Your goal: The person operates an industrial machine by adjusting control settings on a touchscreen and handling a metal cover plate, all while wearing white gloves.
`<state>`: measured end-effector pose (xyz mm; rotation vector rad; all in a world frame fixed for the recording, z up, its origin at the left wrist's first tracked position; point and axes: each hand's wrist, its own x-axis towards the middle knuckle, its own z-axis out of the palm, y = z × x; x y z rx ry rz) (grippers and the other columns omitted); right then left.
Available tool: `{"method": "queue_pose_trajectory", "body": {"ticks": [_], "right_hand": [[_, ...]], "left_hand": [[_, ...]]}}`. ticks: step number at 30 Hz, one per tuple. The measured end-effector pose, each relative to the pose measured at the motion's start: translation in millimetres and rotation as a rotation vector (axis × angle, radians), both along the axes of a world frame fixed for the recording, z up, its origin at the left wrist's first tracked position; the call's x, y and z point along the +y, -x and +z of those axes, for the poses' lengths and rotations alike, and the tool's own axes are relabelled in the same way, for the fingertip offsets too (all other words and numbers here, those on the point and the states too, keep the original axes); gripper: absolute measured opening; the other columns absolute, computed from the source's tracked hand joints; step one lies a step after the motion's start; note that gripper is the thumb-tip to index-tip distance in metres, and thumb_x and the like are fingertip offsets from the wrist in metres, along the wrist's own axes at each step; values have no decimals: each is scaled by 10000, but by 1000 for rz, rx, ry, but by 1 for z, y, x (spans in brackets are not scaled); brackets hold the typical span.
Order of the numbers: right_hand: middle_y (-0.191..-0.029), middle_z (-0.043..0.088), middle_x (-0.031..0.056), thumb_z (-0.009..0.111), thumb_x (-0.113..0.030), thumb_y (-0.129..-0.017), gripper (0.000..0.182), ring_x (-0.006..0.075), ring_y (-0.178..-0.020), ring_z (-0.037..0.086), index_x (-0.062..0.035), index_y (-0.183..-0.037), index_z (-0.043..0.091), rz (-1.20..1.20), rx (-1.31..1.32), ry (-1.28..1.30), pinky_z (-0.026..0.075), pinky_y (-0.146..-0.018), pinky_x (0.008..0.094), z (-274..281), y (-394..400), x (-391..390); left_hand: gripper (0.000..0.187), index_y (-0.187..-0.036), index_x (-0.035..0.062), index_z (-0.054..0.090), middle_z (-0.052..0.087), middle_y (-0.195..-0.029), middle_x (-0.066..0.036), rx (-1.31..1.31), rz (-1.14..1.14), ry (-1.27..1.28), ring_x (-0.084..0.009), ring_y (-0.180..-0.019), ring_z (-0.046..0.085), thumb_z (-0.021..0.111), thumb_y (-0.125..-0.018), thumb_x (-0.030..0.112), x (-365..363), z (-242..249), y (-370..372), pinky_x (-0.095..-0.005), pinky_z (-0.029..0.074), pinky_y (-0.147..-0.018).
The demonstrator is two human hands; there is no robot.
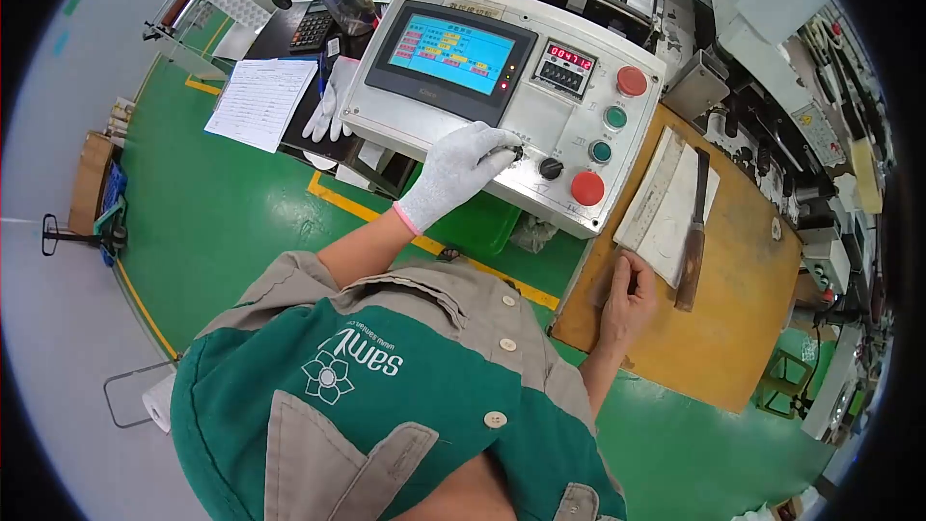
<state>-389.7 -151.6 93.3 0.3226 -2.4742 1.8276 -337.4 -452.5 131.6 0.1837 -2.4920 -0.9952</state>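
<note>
Head view: pinching a small black rotary knob [519, 152], mostly covered by the fingertips, with the left hand in a white knit glove [461, 169]. Set on the off-white metal control box [571, 127], below a black-framed blue touchscreen [453, 50] and beside a second round black knob [551, 169]. Resting the bare right hand [627, 301], loosely curled, over a yellow-brown tabletop [719, 347], near a long brown-handled tool [691, 265]; impossible to tell whether gripping anything there.
</note>
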Motion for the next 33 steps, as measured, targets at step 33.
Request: {"method": "queue_pose_trajectory", "body": {"ticks": [33], "right_hand": [[-874,638,53,672,-89,-926,115,138,-787,570,2,-991,696,-37,68,-6,467,-712,266,0,-1,-2]], "left_hand": [[211,-1064,110,691,612,-790,-83,57,10,-16,-229,-682,598,693,-868,187,3,6,0,-357,489,-646]]}}
